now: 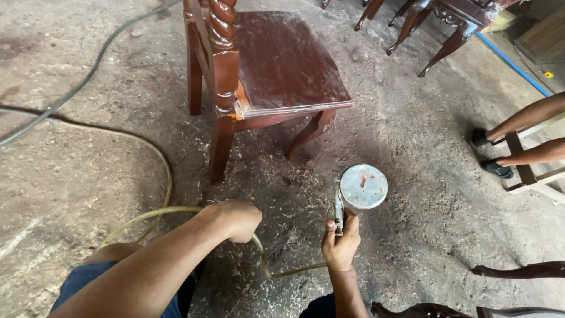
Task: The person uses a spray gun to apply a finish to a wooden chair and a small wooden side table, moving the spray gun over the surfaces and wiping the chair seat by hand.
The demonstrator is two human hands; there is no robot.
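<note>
My right hand (340, 242) grips the handle of a spray gun (359, 189) with a round metal cup on top, held low over the dusty floor. A yellowish hose (152, 214) runs from the gun's base leftwards. My left hand (235, 219) is closed around that hose just left of the gun. A dark red-brown wooden chair (276, 65) with a twisted post and a flat seat stands right ahead of both hands, its front legs about a hand's length beyond the gun.
Another person's legs and dark shoes (493, 154) are at the right, by a pale wooden frame (529, 176). More dark furniture legs (424, 29) stand at the top right, carved pieces (518, 271) at the bottom right. A grey cable (76, 88) crosses the floor at left.
</note>
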